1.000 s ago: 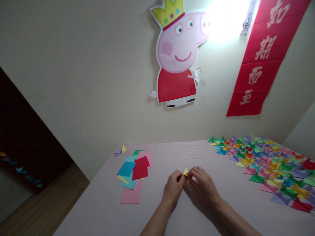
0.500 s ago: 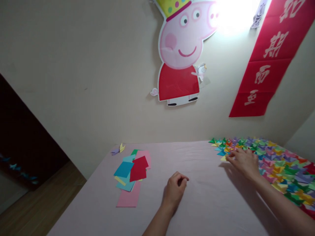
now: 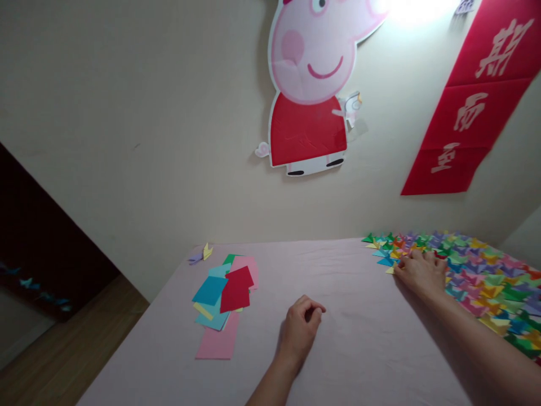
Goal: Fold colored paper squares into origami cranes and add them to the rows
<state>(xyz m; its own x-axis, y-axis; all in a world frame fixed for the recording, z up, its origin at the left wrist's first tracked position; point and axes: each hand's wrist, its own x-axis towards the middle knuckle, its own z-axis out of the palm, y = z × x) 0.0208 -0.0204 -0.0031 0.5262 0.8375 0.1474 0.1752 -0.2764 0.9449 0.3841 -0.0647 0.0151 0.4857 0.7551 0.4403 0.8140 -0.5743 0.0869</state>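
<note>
Right hand (image 3: 420,272) laid flat, fingers spread, on small yellow folded paper piece (image 3: 389,270) at edge of multicoloured folded-paper rows (image 3: 473,270). Left hand (image 3: 301,330) loosely curled, nothing held, rested on pink tablecloth (image 3: 359,349).

The right hand (image 3: 420,273) covers the folded pieces beneath it, so whether its fingers pinch one cannot be told; the spread of folded paper shapes (image 3: 477,276) runs off the right edge; the pig cutout (image 3: 308,90) loses its head top, and the red banner (image 3: 473,107) its upper part, at the frame's top; the left hand (image 3: 301,332) curls, hiding its palm.
</note>
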